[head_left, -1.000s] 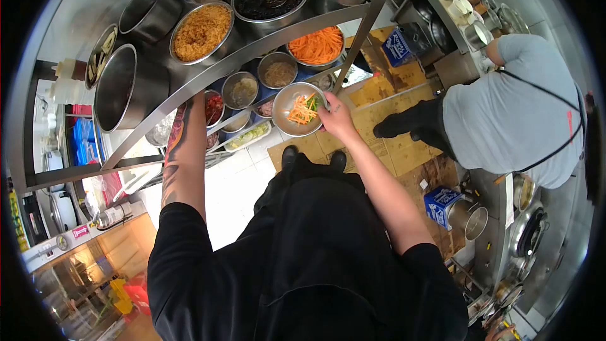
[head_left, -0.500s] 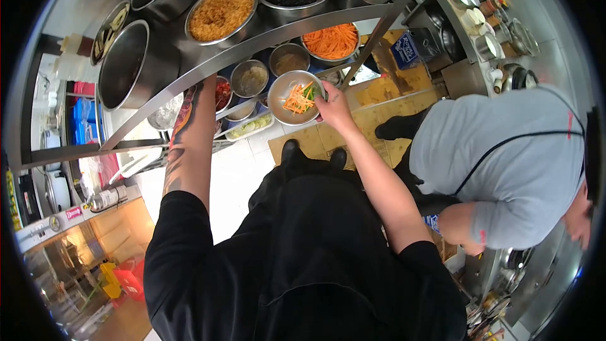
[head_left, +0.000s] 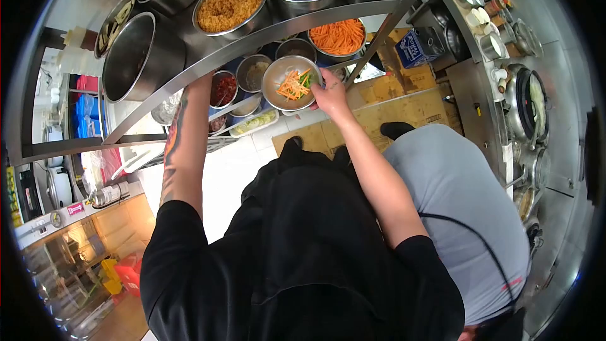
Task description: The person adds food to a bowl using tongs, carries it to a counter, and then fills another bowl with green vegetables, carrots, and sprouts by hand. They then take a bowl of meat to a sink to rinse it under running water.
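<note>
One small steel bowl [head_left: 291,82] with carrot and green strips, at middle far, just under shelf rail [head_left: 252,47], above row of small ingredient containers. Right hand [head_left: 328,95] closed on its right rim. Bowl probably light, stiff, smooth metal, slippery; loose strips slide if tilted, so grip rim or support from below. Left forearm [head_left: 180,145] goes behind rail; left hand hidden, cannot tell open or closed. Co-worker's grey back [head_left: 454,196] blocks view at near right.
</note>
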Demonstrator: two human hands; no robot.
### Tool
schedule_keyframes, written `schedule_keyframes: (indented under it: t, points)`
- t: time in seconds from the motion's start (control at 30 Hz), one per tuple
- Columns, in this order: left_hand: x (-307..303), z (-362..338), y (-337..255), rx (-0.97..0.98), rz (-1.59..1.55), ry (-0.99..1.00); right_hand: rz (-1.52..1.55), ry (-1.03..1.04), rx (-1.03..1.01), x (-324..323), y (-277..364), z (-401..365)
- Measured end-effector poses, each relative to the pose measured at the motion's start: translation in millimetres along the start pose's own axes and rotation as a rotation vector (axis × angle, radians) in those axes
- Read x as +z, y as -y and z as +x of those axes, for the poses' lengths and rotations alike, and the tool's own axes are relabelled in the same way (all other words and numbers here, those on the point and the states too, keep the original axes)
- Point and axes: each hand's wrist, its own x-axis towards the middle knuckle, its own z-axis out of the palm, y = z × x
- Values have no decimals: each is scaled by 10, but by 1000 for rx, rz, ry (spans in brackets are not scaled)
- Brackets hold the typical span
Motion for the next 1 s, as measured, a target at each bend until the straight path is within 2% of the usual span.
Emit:
schedule_keyframes:
  t: [0.07,0.13,0.17,0.23,0.27,0.33,0.37,0.43,0.47,0.5,0.57,0.6,0.63,0.67,0.7,0.73,0.77,0.8,0.83,0.87,0.93,0.97,1.0]
  points:
    - [357,-162,101,-176,207,131,4,11,1,16,23,-3]
    - [1369,-554,-18,-127,715,90,7,23,-1,31,56,1]
    - [1557,-607,-24,-224,686,269,33,18,-7,36,71,-6]
    - [1593,-684,179,46,1027,365,60,11,-12,40,90,-26]
    - [1611,-714,209,46,1027,365,38,-13,-8,34,94,-39]
    - [1781,-796,137,80,1146,146,18,-39,-4,18,89,-56]
    - [1813,-824,174,79,1147,149,32,-33,-9,6,84,-63]
    - [1822,-874,261,292,1111,134,47,-28,-17,-18,94,-93]
    - [1771,-908,275,566,1358,350,52,-17,-6,-31,105,-114]
    - [1768,-959,243,572,1359,345,56,-2,2,-40,135,-140]
    - [1791,-1080,138,703,1433,-14,-5,8,-1,-74,243,-245]
    - [1775,-1217,134,506,1360,-154,-69,18,1,-80,312,-303]
    - [1595,-1275,210,240,1212,-130,-40,21,-7,-53,379,-380]
    - [1288,-1339,438,320,1148,-53,22,45,10,-11,308,-399]
    - [1247,-1479,401,-110,812,74,50,94,39,45,396,-466]
    - [1315,-1643,299,-261,720,17,-16,153,1,93,538,-531]
    - [1308,-1775,231,-209,740,-22,-123,187,39,134,567,-570]
    - [1111,-1865,399,-25,740,-70,-586,274,-204,99,841,-601]
    - [1103,-2008,232,-103,818,-116,-810,403,-229,89,1295,-651]
    - [1045,-2132,169,-61,786,-163,-1035,528,-246,117,1740,-728]
    - [912,-2373,13,-11,750,-216,-665,549,-560,315,2341,-649]
    - [857,-2496,-87,-60,702,-261,-482,568,-547,515,2840,-642]
    - [789,-2619,-145,-108,653,-306,-538,561,-490,718,3141,-503]
